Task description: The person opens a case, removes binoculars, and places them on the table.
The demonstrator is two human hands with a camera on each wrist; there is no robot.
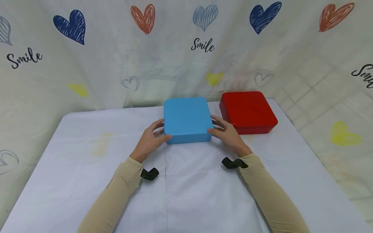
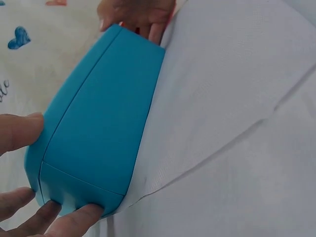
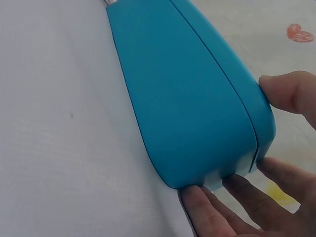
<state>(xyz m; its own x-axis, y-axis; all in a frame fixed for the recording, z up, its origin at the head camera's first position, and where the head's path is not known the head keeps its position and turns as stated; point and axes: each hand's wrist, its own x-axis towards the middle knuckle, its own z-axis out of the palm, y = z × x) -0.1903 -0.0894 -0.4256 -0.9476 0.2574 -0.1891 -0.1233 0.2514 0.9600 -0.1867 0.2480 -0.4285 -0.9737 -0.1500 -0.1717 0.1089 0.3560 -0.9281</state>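
A light-blue square box with rounded corners lies towards the back of the white table, between my two hands. A thin seam runs round its side below the top, and its lid is on. My left hand grips the box's left side, thumb at the front top edge and fingers spread along the side wall. On the opposite side my right hand holds it the same way. Both wrist views show fingertips touching the blue wall. What is inside the box is hidden.
A red box of similar shape, also closed, stands just right of my right hand. The white-covered table ends at a curtain printed with hearts and the word "Smile". A small black camera sits on each wrist.
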